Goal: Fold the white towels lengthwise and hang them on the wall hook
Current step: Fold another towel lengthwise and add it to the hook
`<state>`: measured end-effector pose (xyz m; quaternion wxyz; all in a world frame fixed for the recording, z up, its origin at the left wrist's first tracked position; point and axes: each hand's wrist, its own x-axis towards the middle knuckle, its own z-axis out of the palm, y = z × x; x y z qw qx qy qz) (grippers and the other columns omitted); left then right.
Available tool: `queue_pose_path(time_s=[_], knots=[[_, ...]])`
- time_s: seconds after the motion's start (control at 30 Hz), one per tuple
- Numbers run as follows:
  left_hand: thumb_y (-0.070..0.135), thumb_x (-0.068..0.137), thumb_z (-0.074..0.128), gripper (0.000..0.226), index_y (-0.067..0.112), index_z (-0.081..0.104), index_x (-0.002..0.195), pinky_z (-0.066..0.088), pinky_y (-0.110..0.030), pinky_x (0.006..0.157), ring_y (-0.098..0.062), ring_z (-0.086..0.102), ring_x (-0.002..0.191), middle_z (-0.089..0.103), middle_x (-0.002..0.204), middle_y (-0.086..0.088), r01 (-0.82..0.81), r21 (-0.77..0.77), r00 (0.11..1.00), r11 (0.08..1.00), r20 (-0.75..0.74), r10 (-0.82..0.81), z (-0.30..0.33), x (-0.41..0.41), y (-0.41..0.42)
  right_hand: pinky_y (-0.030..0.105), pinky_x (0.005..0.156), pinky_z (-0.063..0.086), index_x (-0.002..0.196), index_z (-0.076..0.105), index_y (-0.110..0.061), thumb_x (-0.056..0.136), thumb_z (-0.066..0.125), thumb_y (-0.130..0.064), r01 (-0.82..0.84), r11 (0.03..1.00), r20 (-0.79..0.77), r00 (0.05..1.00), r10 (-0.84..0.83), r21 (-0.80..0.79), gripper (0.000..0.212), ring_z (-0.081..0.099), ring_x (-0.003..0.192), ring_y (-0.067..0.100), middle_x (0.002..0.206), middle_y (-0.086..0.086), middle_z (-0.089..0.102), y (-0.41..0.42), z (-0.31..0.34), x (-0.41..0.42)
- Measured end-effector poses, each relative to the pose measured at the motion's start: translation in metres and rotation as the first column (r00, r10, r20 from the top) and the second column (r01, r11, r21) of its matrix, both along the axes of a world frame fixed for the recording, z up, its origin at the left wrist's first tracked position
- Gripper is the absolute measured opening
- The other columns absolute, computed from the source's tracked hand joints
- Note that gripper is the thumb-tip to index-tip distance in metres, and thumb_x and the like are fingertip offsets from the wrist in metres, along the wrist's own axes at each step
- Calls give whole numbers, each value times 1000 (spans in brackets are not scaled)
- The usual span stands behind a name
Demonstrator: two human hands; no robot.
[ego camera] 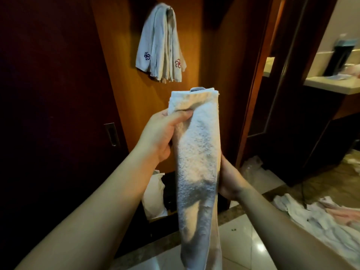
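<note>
Two bare hands hold one white towel (198,162), folded into a long narrow strip that stands nearly upright at the middle of the view and hangs down toward six o'clock. At about nine o'clock from the strip's upper part, the left hand (161,133) grips it, thumb pinching the front of the cloth just below the top edge and the fingers wrapped out of sight behind. At about four o'clock from that hand, the right hand (230,180) is against the strip's right edge lower down; its fingers go behind the cloth, so how tightly they close cannot be told, though the palm touches the towel. A small label shows at the strip's top edge.

At twelve o'clock from the held towel, well above it, a bundle of hung towels (161,45) drapes from a wall hook (169,10) on the wooden panel (120,78); one carries a blue embroidered flower, another a red one. At nine o'clock is a dark door with a recessed metal handle (112,134). At four o'clock, loose white towels (303,209) lie in a heap on the glossy tiled floor (247,244). At two o'clock, a pale counter (335,84) stands beyond a doorway.
</note>
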<state>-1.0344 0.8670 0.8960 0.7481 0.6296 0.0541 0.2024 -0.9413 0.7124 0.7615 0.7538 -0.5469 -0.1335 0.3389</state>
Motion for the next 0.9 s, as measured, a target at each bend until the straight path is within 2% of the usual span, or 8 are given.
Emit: queue_pose_path(time_s=[0.1, 0.2, 0.3, 0.4, 0.57, 0.7, 0.8, 0.9], knots=[[5, 90, 63, 12, 12, 69, 98, 56, -35, 77, -19, 74, 80, 76, 84, -4, -8, -4, 1000, 1000, -26, 8, 7, 3, 6, 49, 111, 40, 119, 72, -26, 87, 55, -57, 1, 1000, -3, 1000, -1, -1, 47, 60, 124, 25, 128, 7, 67, -5, -22, -6], [10, 83, 66, 23, 10, 69, 106, 56, -40, 82, -24, 73, 87, 75, 93, -10, 53, -47, 996, 998, -64, -56, 10, 3, 13, 39, 92, 53, 101, 80, -18, 77, 74, -37, -45, 999, 52, 998, 44, 21, 31, 69, 107, 24, 113, 11, 73, -6, -28, -11], [17, 71, 69, 43, 8, 67, 113, 55, -42, 84, -28, 72, 94, 74, 101, -13, 72, -52, 995, 996, -72, -76, 12, 4, 19, 32, 82, 55, 94, 80, -19, 79, 64, -27, -40, 999, 120, 992, 40, -3, 23, 71, 97, 22, 104, 9, 75, -6, -26, -13], [13, 76, 68, 35, 10, 68, 111, 56, -39, 82, -26, 73, 93, 75, 100, -11, 34, -66, 997, 997, -61, -38, 16, 2, 27, 36, 85, 52, 93, 79, -29, 90, 65, -40, 81, 993, 317, 947, -49, -91, 18, 68, 93, 17, 96, -1, 75, -5, -18, -11], [12, 93, 60, 19, 11, 67, 111, 57, -32, 70, -22, 75, 88, 77, 95, -8, -50, -123, 998, 991, -46, 44, 25, 1, 33, 44, 89, 52, 90, 70, -39, 100, 50, -46, 243, 963, 521, 840, -151, -113, 23, 68, 90, 15, 92, -7, 73, 3, -7, -18], [10, 93, 60, 13, 11, 67, 105, 58, -34, 69, -22, 75, 85, 77, 91, -8, -105, -192, 994, 976, -29, 101, 26, 5, 29, 19, 82, 49, 109, 60, -35, 96, 43, -57, 267, 963, 601, 773, -204, -16, 31, 65, 96, -2, 102, -11, 70, 3, 0, -30], [9, 94, 61, 11, 11, 66, 104, 58, -37, 71, -22, 76, 84, 77, 89, -8, -139, -241, 990, 960, -25, 137, 29, 8, 26, 20, 79, 53, 118, 44, -41, 84, 64, -52, 253, 963, 564, 785, -258, 87, 41, 66, 101, 3, 115, -4, 62, 0, -3, -36], [10, 94, 62, 15, 10, 65, 108, 58, -39, 73, -23, 76, 86, 78, 91, -9, -139, -247, 990, 959, -17, 139, 32, 9, 23, 24, 78, 54, 108, 45, -49, 78, 79, -48, 323, 945, 639, 719, -275, 43, 45, 65, 99, 4, 111, -9, 59, -1, -4, -40]])
